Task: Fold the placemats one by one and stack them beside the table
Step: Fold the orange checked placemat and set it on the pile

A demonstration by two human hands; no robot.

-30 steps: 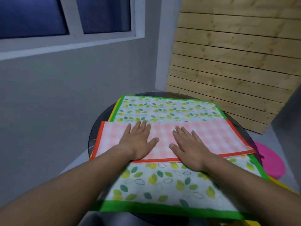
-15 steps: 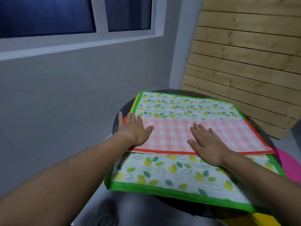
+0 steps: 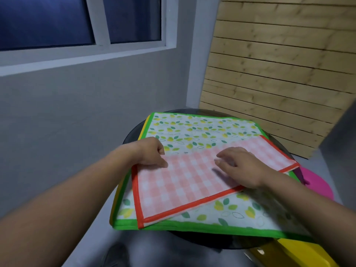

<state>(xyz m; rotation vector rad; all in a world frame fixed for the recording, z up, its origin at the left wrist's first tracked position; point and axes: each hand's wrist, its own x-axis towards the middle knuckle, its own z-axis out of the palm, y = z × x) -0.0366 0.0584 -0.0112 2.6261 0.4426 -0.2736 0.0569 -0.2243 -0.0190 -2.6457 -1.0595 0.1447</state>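
A pink checked placemat (image 3: 185, 182) with a red-orange border lies folded into a long strip, skewed across a green-bordered leaf-print placemat (image 3: 200, 130). Under that one, the yellow edge of another placemat (image 3: 115, 201) shows at the left. My left hand (image 3: 152, 153) pinches the checked mat's far left corner, thumb on top and fingers curled over the edge. On the strip's right half, my right hand (image 3: 238, 166) rests with its fingers bent.
The mats cover a round dark glass table (image 3: 192, 237). A pink round object (image 3: 317, 182) sits on the floor at the right, and a yellow object (image 3: 300, 253) at the lower right. A grey wall with a window is to the left, wooden slats behind.
My left hand slid from the strip's middle to its left end and took hold of the corner. The checked mat has turned askew. My right hand's fingers have bent.
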